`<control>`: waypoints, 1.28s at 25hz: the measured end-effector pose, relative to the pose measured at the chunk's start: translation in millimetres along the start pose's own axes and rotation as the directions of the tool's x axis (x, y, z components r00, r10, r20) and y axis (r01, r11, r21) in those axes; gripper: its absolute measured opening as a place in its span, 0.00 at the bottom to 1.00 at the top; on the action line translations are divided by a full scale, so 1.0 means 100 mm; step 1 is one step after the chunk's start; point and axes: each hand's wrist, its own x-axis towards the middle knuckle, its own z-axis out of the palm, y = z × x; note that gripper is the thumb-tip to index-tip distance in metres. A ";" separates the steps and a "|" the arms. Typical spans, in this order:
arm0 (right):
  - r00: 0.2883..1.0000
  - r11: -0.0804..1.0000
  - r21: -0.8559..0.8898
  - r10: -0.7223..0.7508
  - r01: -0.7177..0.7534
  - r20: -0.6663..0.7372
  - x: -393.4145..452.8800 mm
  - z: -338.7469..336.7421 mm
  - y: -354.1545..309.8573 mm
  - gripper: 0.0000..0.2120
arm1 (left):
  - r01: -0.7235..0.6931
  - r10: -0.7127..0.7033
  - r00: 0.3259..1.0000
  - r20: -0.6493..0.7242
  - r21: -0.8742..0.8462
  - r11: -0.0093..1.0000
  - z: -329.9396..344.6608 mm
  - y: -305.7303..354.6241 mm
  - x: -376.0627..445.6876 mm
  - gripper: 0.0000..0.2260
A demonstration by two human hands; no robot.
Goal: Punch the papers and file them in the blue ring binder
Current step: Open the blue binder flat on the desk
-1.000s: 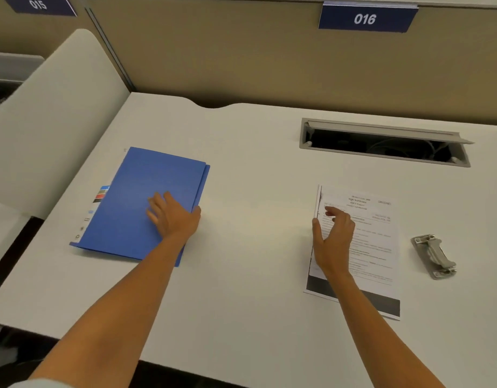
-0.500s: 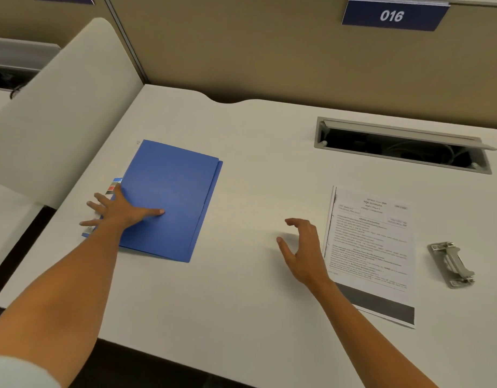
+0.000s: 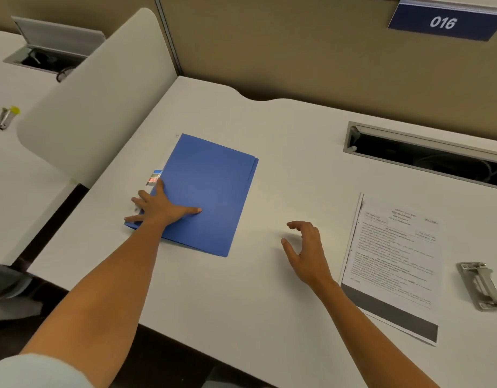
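The blue ring binder (image 3: 211, 191) lies closed and flat on the white desk (image 3: 269, 289), left of centre. My left hand (image 3: 160, 208) rests flat on its near left corner, fingers spread, thumb on the cover. My right hand (image 3: 306, 250) hovers over bare desk between the binder and the papers, fingers curled apart and holding nothing. The printed papers (image 3: 393, 264) sit in a stack to the right. A grey metal hole punch (image 3: 482, 284) stands just right of the papers.
An open cable hatch (image 3: 426, 161) is set in the desk at the back right. A white divider panel (image 3: 96, 99) rises on the left, with a neighbouring desk beyond it. A beige partition with a "016" sign (image 3: 443, 22) closes the back.
My left hand slid from the binder's right side to its near left corner. My right hand left the papers and moved left over bare desk. The view shifted left.
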 end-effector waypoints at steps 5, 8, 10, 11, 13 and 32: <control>0.993 0.996 0.026 0.083 -0.085 0.085 -0.03 0.19 -0.04 0.17 | -0.058 0.058 0.998 0.005 -0.015 0.998 0.29 0.15 -0.28 0.60; 0.986 0.990 0.019 0.134 -0.137 0.100 -0.08 0.23 -0.04 0.17 | -0.106 0.106 0.994 0.006 0.013 0.994 0.51 0.27 -0.51 0.61; 0.984 0.985 0.032 0.170 -0.172 0.056 -0.11 0.22 -0.04 0.17 | -0.148 0.147 0.989 0.021 0.024 0.989 0.63 0.37 -0.64 0.61; 0.981 0.980 0.039 0.194 -0.195 0.029 -0.13 0.21 -0.04 0.18 | -0.167 0.166 0.986 0.033 0.025 0.986 0.68 0.41 -0.69 0.61; 0.968 0.967 0.048 0.252 -0.251 -0.018 -0.17 0.16 -0.03 0.19 | -0.203 0.202 0.978 0.055 0.025 0.979 0.77 0.50 -0.80 0.60; 0.864 0.889 0.306 0.425 -0.342 -0.270 -0.41 -0.10 0.05 0.17 | -0.740 0.732 0.672 0.110 0.095 0.666 1.08 0.07 -1.05 0.51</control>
